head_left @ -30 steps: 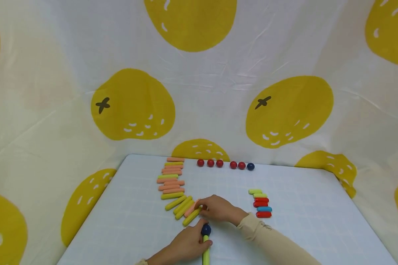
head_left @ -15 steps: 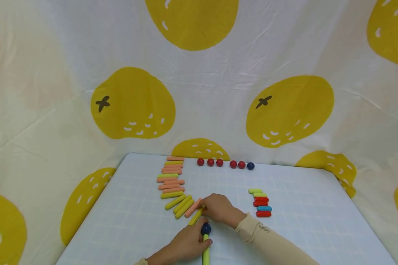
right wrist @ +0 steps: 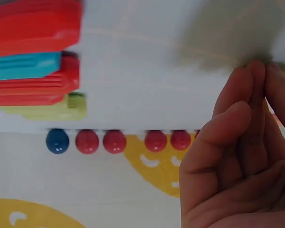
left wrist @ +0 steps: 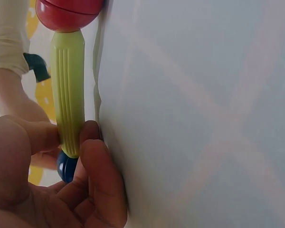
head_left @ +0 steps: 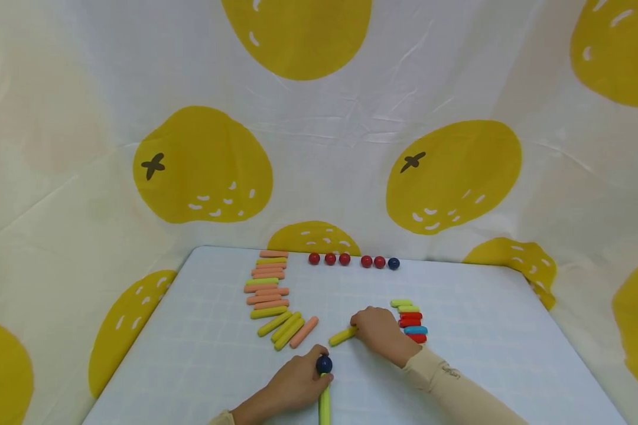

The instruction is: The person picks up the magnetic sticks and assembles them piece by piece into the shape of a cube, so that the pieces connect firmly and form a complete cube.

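My left hand [head_left: 298,382] grips a lime-green grooved rod [head_left: 325,404] close to its blue ball [head_left: 324,364], at the table's near middle. In the left wrist view a red ball [left wrist: 69,14] joins the rod's other end. My right hand [head_left: 380,333] pinches one end of a short yellow rod [head_left: 342,336], slanted low over or on the table; contact is unclear. In the right wrist view the fingertips hide most of that rod. Left of it lies a curving row of salmon and yellow rods, ending in a salmon rod [head_left: 304,332].
Several red balls [head_left: 330,259] and a blue ball [head_left: 393,264] line the table's back edge. Right of my right hand sits a stack-like row of short rods: lime [head_left: 401,303], red [head_left: 410,323] and blue [head_left: 416,330]. A lemon-printed cloth hangs behind.
My right hand has drawn the yellow rod away from the end of the curved row, to the right. The left hand keeps its grip near the blue ball. The head view has shifted slightly.
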`<action>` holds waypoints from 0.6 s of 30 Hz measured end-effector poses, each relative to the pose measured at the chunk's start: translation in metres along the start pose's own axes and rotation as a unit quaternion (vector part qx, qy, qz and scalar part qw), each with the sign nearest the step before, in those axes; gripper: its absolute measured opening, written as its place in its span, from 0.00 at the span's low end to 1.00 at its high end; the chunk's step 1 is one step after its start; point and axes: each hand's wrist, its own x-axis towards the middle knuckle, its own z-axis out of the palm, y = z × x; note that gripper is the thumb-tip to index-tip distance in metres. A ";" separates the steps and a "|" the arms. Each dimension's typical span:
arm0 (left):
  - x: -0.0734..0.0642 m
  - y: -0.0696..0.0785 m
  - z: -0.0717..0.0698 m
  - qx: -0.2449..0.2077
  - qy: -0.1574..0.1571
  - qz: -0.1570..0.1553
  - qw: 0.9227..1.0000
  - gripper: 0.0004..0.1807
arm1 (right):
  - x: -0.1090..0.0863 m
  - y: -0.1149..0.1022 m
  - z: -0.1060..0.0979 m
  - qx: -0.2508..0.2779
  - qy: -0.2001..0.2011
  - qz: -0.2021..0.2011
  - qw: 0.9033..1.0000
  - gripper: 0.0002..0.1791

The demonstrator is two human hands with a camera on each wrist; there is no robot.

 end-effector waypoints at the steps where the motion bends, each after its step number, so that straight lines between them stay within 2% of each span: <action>1: 0.000 0.000 0.000 -0.001 0.001 0.000 1.000 0.23 | -0.003 0.003 -0.001 0.002 -0.003 0.010 1.000 0.11; 5: 0.004 -0.001 -0.001 -0.003 0.006 -0.004 1.000 0.21 | -0.015 0.012 -0.006 0.006 -0.015 0.045 0.999 0.11; 8: 0.008 -0.001 -0.002 0.001 0.016 -0.016 1.000 0.20 | -0.025 0.014 -0.010 0.006 -0.021 0.054 0.998 0.10; 13: 0.016 0.002 -0.003 0.020 0.031 -0.037 0.999 0.20 | -0.040 0.015 -0.012 0.004 -0.026 0.042 0.999 0.09; 18: 0.020 0.007 -0.003 0.017 0.028 -0.047 0.998 0.21 | -0.049 0.016 -0.013 0.054 -0.041 0.032 0.997 0.09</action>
